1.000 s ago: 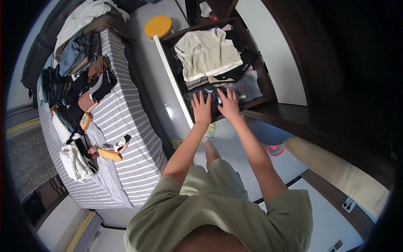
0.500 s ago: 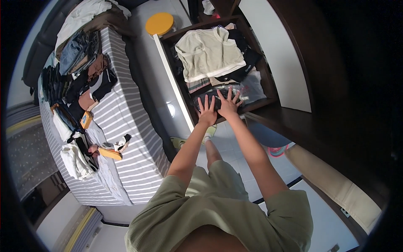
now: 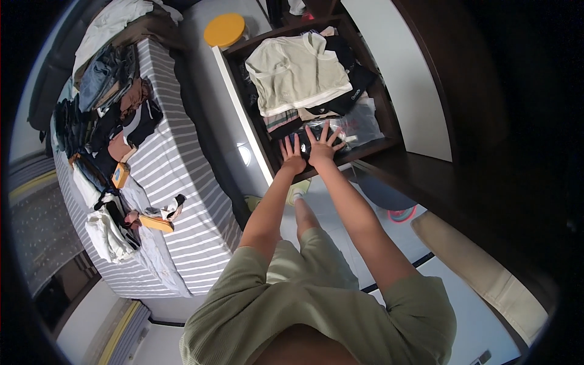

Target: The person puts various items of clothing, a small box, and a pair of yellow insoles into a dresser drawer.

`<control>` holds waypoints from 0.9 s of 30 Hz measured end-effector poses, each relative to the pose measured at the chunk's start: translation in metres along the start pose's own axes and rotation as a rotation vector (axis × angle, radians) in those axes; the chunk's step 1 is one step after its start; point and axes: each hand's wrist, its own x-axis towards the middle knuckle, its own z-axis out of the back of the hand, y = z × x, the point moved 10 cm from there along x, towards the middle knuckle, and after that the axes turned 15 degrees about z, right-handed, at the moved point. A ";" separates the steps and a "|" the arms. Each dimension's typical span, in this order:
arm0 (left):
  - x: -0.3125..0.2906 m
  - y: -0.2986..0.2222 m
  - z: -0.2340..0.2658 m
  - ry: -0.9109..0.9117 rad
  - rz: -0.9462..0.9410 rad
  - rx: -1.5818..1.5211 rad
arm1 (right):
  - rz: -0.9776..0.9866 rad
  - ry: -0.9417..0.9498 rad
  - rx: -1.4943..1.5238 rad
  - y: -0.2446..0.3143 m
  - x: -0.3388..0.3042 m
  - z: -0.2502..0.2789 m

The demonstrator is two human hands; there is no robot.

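Note:
Both palms lie at the near end of a pulled-out drawer (image 3: 238,109) full of clothes. My left hand (image 3: 292,157), fingers stretched out, touches a dark bundle (image 3: 306,137) that looks wrapped in clear plastic. Beside it my right hand (image 3: 322,148) rests with fingers spread, on the same bundle. A clear plastic bag (image 3: 363,125) lies just to the right of that hand. Farther in, a cream sleeveless top (image 3: 298,73) is spread over folded clothes. A black garment (image 3: 356,88) shows at its right side. Neither hand grips anything.
A bed with a striped grey sheet (image 3: 204,243) stands on the left, with piles of clothes (image 3: 109,79) and small orange boxes (image 3: 156,224) on it. Beyond the drawer is a yellow round stool (image 3: 224,30). A white cabinet door (image 3: 407,85) stands open at the right.
My view has shifted slightly. Both hands stay on the dark bundle; the left hand's fingers look closer together, and the right hand sits a little nearer the left.

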 end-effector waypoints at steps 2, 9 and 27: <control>-0.010 -0.009 0.007 0.097 0.056 -0.115 | 0.004 0.017 0.035 -0.011 -0.002 -0.006; -0.047 -0.028 0.050 -0.015 -0.125 -0.376 | 0.227 -0.333 0.258 -0.021 -0.015 0.010; -0.153 0.066 0.217 -0.222 0.028 -1.245 | 0.821 -0.664 0.759 0.149 -0.110 0.100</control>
